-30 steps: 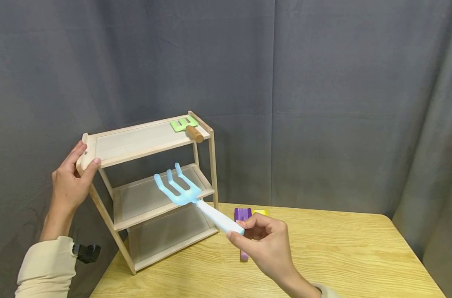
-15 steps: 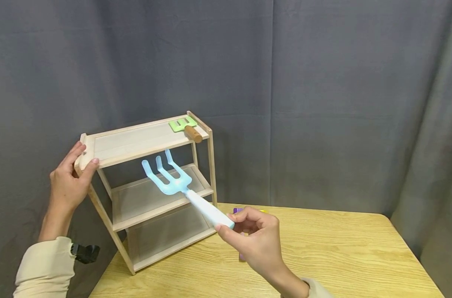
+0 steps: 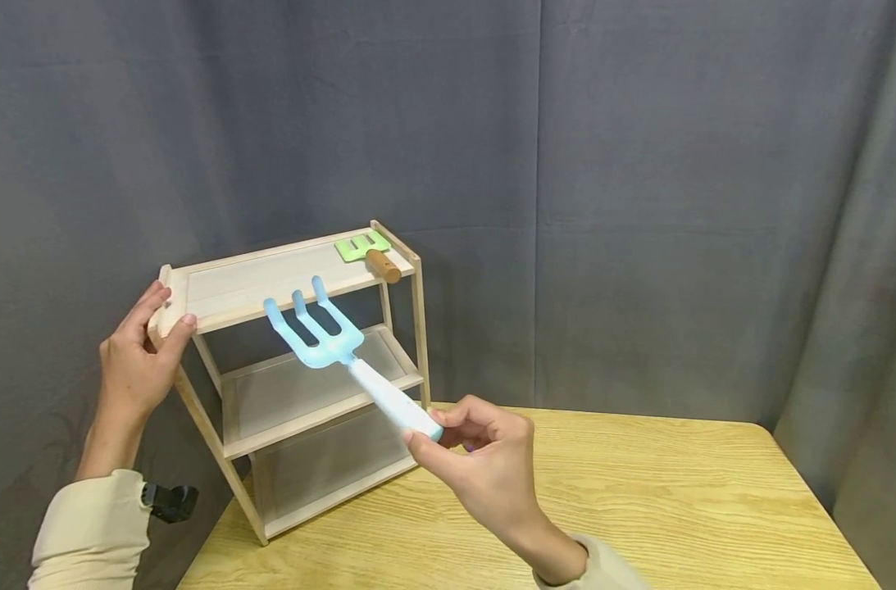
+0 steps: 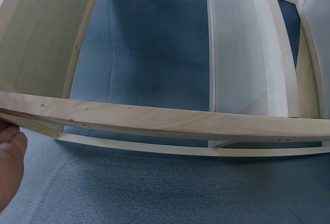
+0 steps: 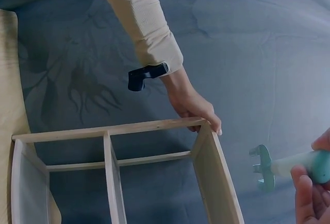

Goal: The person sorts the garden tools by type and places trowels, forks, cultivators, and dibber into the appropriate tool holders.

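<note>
Weight looks slight in the pale-blue, three-tined hand fork with a white handle (image 3: pixel 333 351), probably stiff and smooth; a mid-handle hold should resist swivelling better. It sits left of the frame's centre, its butt end pinched by the right hand (image 3: pixel 492 467). At left, the left hand (image 3: pixel 134 360) grips a top corner of the three-tiered pale wooden rack (image 3: pixel 234 283). A purple scrap (image 3: pixel 468 448) behind the right hand is mostly hidden; the right-wrist view crops that hand at lower right.
</note>
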Demonstrator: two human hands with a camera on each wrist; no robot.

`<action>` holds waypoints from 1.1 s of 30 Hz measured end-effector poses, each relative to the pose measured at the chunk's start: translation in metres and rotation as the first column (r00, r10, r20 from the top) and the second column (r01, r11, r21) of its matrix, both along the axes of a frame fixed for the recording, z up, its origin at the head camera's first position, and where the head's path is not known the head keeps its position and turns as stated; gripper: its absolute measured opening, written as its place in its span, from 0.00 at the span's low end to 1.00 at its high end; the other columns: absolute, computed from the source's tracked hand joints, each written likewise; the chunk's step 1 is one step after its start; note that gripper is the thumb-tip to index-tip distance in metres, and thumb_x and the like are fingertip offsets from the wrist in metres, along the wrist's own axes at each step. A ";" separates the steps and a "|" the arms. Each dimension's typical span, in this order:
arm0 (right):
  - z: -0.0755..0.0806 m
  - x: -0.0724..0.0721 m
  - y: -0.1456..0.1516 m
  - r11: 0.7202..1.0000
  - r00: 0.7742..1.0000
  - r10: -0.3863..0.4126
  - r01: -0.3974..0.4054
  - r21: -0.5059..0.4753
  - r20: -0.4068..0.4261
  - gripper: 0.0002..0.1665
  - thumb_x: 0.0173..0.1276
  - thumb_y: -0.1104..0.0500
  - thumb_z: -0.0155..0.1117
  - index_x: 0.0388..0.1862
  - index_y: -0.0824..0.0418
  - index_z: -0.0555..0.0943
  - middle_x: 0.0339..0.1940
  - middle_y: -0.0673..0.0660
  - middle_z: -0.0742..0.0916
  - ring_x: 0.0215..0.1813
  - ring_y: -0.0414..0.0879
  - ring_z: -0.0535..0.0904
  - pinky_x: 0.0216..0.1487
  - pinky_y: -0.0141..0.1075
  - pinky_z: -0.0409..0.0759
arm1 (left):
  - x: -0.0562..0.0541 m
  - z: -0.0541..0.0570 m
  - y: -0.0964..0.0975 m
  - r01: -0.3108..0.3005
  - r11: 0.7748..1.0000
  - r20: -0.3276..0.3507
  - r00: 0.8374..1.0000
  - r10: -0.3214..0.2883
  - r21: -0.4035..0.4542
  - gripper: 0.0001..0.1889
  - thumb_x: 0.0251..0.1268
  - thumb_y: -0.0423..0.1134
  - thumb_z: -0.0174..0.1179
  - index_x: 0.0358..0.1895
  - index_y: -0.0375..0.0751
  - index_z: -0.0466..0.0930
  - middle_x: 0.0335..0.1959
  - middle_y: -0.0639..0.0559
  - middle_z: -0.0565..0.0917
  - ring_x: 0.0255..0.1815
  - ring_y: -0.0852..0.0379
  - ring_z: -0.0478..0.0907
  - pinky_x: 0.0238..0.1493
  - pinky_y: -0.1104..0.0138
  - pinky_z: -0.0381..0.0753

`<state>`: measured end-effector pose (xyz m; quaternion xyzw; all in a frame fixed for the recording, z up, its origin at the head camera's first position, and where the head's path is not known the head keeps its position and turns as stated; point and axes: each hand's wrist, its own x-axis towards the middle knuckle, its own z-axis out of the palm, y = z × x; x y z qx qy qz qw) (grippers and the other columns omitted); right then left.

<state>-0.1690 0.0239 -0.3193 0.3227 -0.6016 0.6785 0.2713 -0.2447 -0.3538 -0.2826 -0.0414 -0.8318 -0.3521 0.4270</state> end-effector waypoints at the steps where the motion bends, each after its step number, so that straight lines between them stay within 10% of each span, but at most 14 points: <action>1: 0.001 -0.001 -0.001 1.000 1.000 -0.006 0.006 0.000 0.003 0.10 0.48 0.74 0.74 0.26 0.65 0.81 0.28 0.61 0.88 0.20 0.44 0.80 0.15 0.30 0.73 | 0.000 0.000 0.000 0.000 1.000 -0.003 1.000 0.000 0.001 0.26 0.66 0.39 0.59 0.67 0.37 0.71 0.69 0.48 0.69 0.68 0.51 0.64 0.61 0.78 0.59; 33: 0.029 -0.029 -0.035 0.986 0.987 -0.143 0.148 0.078 -0.070 0.08 0.51 0.65 0.75 0.23 0.64 0.82 0.24 0.53 0.88 0.20 0.39 0.82 0.21 0.34 0.80 | -0.001 -0.001 0.002 0.013 1.000 -0.004 1.000 -0.013 0.018 0.26 0.67 0.38 0.59 0.67 0.37 0.72 0.69 0.49 0.69 0.68 0.51 0.64 0.59 0.78 0.61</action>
